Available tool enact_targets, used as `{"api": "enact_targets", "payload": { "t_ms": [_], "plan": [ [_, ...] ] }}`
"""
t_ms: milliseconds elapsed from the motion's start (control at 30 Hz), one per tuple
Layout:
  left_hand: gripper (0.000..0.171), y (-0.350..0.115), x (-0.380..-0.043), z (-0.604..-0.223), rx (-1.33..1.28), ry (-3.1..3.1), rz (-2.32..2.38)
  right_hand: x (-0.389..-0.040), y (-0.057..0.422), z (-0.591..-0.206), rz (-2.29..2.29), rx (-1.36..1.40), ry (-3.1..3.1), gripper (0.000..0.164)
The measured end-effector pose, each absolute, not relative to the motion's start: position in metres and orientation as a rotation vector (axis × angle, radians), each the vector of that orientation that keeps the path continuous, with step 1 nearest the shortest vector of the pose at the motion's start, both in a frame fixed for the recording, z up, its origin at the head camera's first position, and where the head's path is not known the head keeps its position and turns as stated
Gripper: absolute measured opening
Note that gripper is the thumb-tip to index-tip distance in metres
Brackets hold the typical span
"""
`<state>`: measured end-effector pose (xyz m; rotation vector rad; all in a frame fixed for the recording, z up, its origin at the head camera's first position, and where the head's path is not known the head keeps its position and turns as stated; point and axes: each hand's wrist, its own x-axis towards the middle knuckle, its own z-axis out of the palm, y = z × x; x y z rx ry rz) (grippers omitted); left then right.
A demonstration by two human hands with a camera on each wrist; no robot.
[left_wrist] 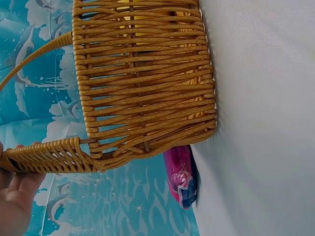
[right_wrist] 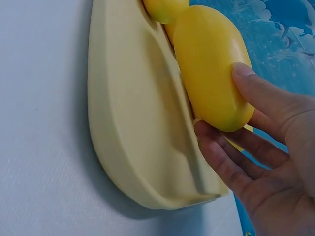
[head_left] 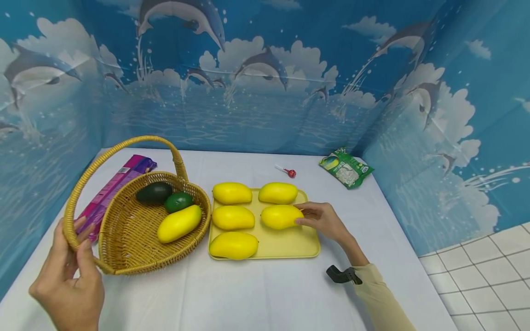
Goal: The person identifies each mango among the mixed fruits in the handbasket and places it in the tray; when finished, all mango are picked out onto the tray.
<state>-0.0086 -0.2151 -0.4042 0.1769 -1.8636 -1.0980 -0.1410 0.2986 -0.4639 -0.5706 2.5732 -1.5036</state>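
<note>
My right hand (head_left: 325, 220) grips the right end of a yellow mango (head_left: 279, 217) over the pale yellow tray (head_left: 285, 246). Its thumb lies along one side in the right wrist view, fingers on the other side and beneath. Several more mangoes (head_left: 233, 245) lie on that tray. At the left, my left hand (head_left: 72, 280) holds the handle (head_left: 78, 188) of a wicker basket (head_left: 132, 266) near its lower end. Inside the basket are another yellow mango (head_left: 179, 224), a dark avocado (head_left: 154, 193) and a green avocado-like fruit (head_left: 178, 202).
A pink and purple packet (head_left: 112, 184) lies behind and left of the basket. Beyond the tray is a red lollipop (head_left: 291, 174), and a green packet (head_left: 347, 169) lies at the back right. Dolphin-print curtains (head_left: 256, 119) border the white table (head_left: 232, 299).
</note>
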Motion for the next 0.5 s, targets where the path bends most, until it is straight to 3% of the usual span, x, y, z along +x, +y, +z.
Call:
{"api": "enact_targets", "payload": {
  "t_ms": [500],
  "plan": [
    [0.052, -0.2187, -0.0018, -0.4016, 0.149, -1.992, -1.014, -0.1399, 0.2991, -0.4747, -1.51, -0.528, 2.614, 0.039]
  ]
}}
